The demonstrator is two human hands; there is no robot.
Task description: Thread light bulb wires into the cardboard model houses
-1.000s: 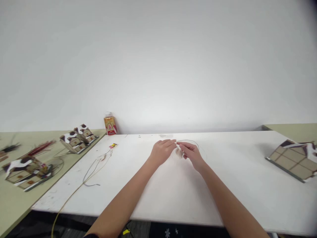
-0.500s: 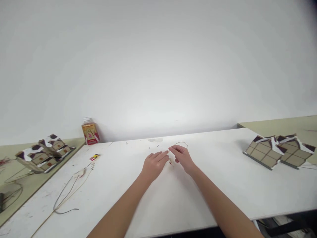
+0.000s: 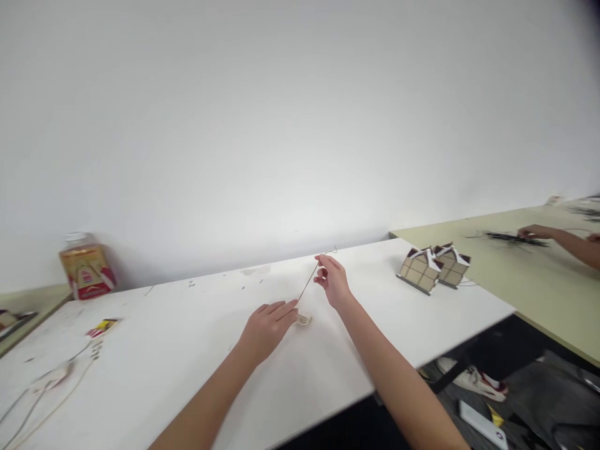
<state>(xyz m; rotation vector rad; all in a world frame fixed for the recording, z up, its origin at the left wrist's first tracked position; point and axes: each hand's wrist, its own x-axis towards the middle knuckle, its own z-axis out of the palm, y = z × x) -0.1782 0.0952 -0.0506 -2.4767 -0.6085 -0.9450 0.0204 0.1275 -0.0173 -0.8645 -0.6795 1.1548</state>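
A thin brownish wire (image 3: 308, 283) runs taut and slanting between my two hands. My right hand (image 3: 332, 279) is raised and pinches its upper part between thumb and fingertips, with a short bent end sticking out beyond. Lower and to the left, my left hand (image 3: 269, 328) is closed at the wire's lower end, just above the white table (image 3: 319, 362). Partly hidden behind the left fingertips lies a small pale piece (image 3: 304, 319); whether the wire joins it I cannot tell.
Two small model houses (image 3: 420, 270) stand on the table at the right. A bottle with a red and gold label (image 3: 87, 267) is at the back left, near a yellow and red packet (image 3: 102, 327) and loose cords (image 3: 56, 409). Another person's hand (image 3: 534, 232) touches dark strands (image 3: 509, 237) on the right table.
My hands have moved apart, the right one going up, and the wire is now stretched between them. The view has swung right, bringing another person's hand into sight.
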